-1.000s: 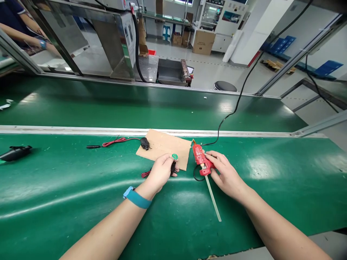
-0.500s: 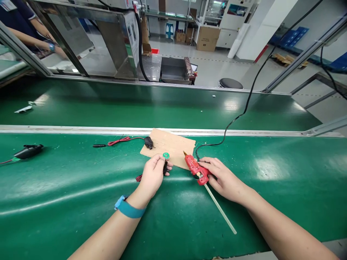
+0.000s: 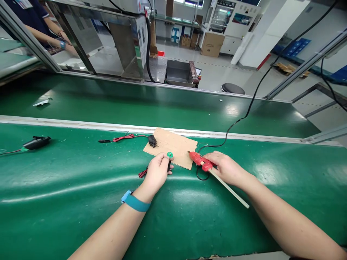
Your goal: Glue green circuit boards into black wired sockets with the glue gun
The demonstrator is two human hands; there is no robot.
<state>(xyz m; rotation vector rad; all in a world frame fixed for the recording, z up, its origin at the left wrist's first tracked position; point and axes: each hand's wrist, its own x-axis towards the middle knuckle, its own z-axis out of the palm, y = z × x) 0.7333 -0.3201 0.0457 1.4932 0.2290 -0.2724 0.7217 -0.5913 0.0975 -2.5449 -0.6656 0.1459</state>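
My left hand (image 3: 157, 171) is closed around a small black part topped by a round green circuit board (image 3: 170, 155), with red and black wires (image 3: 142, 173) trailing out behind it. My right hand (image 3: 226, 168) grips a red hot glue gun (image 3: 199, 161) with a pale glue stick (image 3: 230, 189) sticking out of its back. The gun's nozzle points left toward the green board, a short gap away. Both hands hover at the near edge of a brown cardboard sheet (image 3: 176, 144) on the green belt (image 3: 81, 187).
A second black part (image 3: 152, 141) with red-black wires (image 3: 121, 138) lies on the cardboard's left corner. Another black part (image 3: 36, 142) lies at far left. The gun's black cord (image 3: 244, 117) runs up to the right. Another person's arms (image 3: 51, 32) show at top left behind a metal machine.
The glue gun has swung from upright on the cardboard's right edge to lying nearly level, nozzle aimed left at the green board. My left hand has kept hold of the part.
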